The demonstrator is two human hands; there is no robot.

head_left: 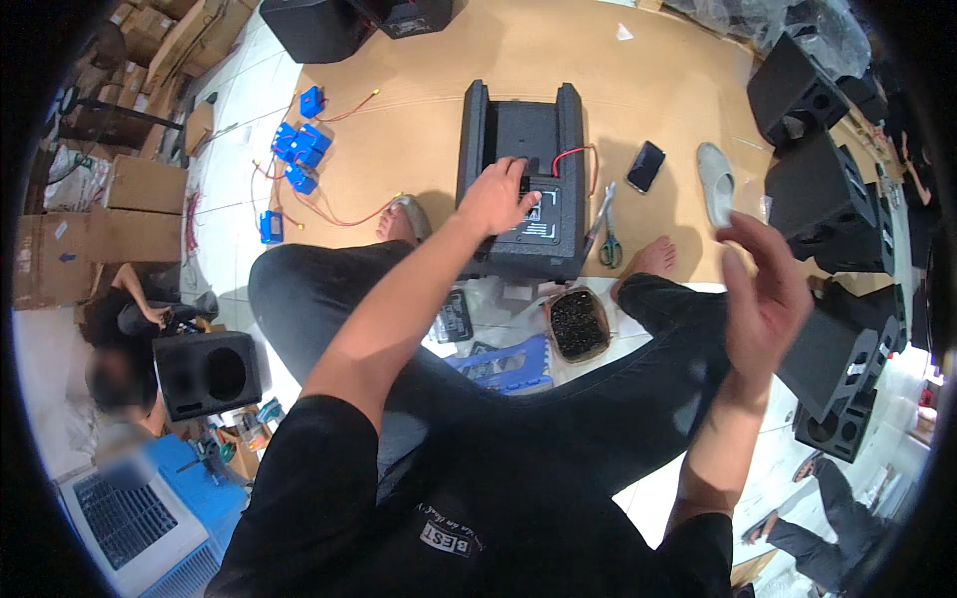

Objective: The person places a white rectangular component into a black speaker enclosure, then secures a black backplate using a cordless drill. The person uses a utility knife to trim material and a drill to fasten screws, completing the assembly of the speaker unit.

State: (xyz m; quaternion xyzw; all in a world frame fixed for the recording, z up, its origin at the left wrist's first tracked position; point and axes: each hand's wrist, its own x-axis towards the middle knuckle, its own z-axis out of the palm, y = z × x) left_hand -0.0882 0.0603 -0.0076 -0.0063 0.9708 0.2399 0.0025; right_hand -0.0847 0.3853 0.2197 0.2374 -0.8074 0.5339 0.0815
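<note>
A black speaker cabinet lies on the cardboard between my feet, with a red wire coming out of its recess. My left hand rests on the cabinet at the recess's near edge, thumb apart from the fingers. Beneath that hand is a black panel with white printing. Raised off to the right, my right hand has bent fingers apart from the thumb and nothing visible in it. Scissors and a long, slim metallic tool lie just right of the cabinet.
Blue battery packs with wires lie at left. A phone and a slipper sit at right. Nearer me are a tub of dark screws and a blue plastic stool. More speaker cabinets line the right; another person is at left.
</note>
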